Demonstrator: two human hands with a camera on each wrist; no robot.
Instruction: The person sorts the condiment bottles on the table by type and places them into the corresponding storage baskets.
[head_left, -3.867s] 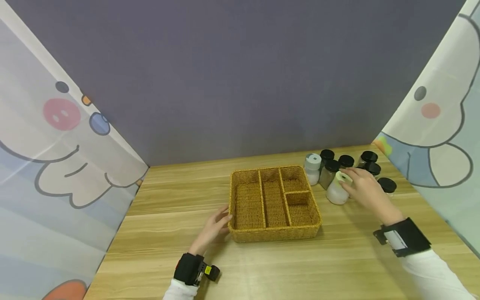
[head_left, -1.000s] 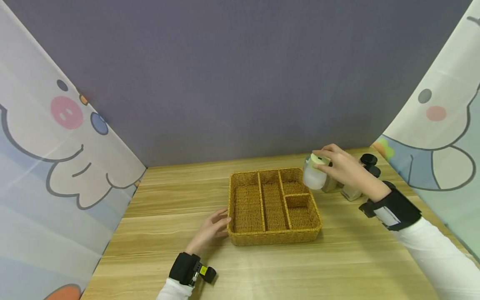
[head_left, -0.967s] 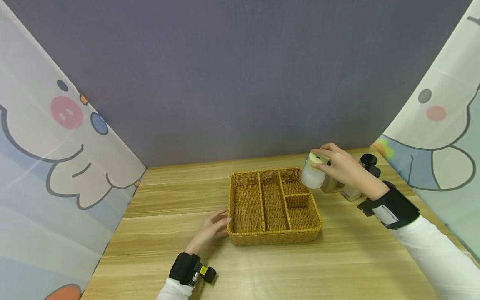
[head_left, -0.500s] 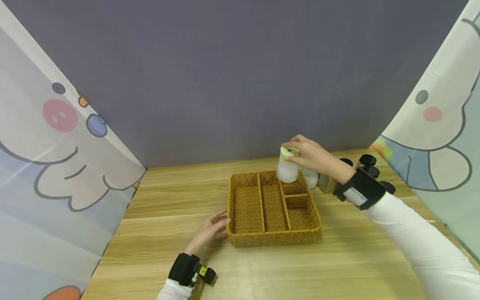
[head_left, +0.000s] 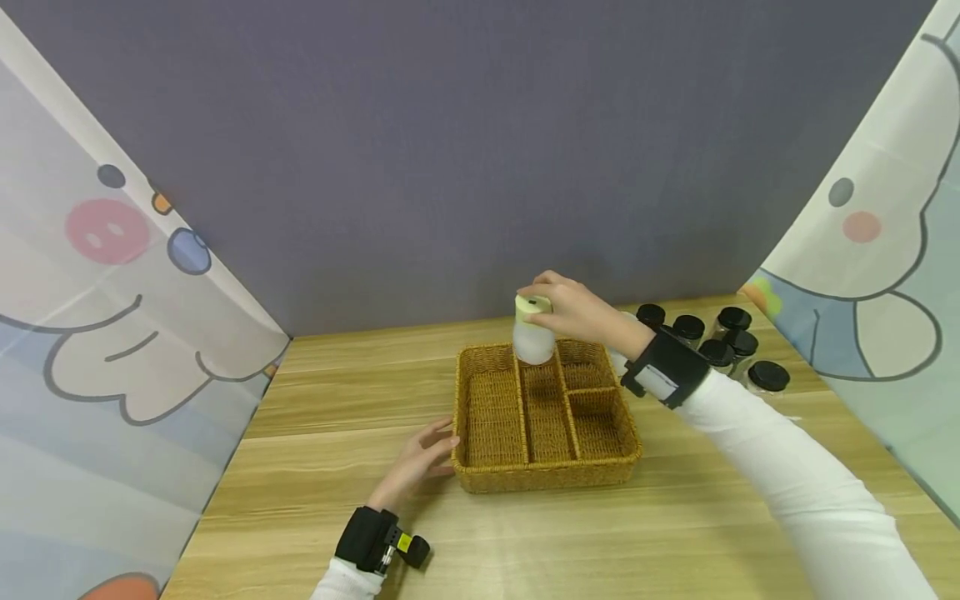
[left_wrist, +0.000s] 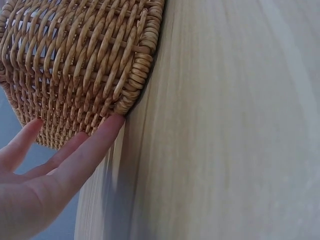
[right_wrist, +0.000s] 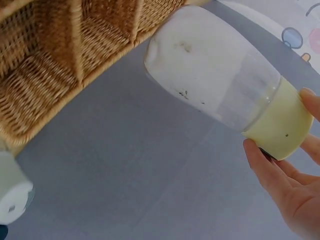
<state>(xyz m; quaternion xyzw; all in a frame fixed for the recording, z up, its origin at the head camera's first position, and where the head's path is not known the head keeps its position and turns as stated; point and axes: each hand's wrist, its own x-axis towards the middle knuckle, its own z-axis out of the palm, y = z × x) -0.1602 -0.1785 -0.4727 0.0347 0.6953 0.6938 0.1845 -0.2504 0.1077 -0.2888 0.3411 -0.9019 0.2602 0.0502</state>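
My right hand [head_left: 581, 312] pinches the pale yellow lid of a clear seasoning jar [head_left: 534, 340] with white contents. The jar hangs over the back edge of the woven basket [head_left: 551, 477], near the divider between its left and middle compartments. In the right wrist view, the thumb and fingers sit round the lid [right_wrist: 282, 120], and the jar's base overlaps the basket rim [right_wrist: 82, 87]. My left hand [head_left: 412, 465] rests at the basket's left side. In the left wrist view its extended fingers [left_wrist: 85, 155] touch the weave [left_wrist: 75, 60] near the base.
Several black-lidded jars [head_left: 768, 377] stand on the wooden table [head_left: 525, 550] right of the basket. A white jar [right_wrist: 12, 190] near the basket's right side is mostly hidden behind my right forearm in the head view. A grey wall [head_left: 480, 167] rises behind the table.
My right hand took the yellow-lidded jar from the group on the right, lifted it and carried it left over the basket's back edge. My left hand stays at the basket's side.
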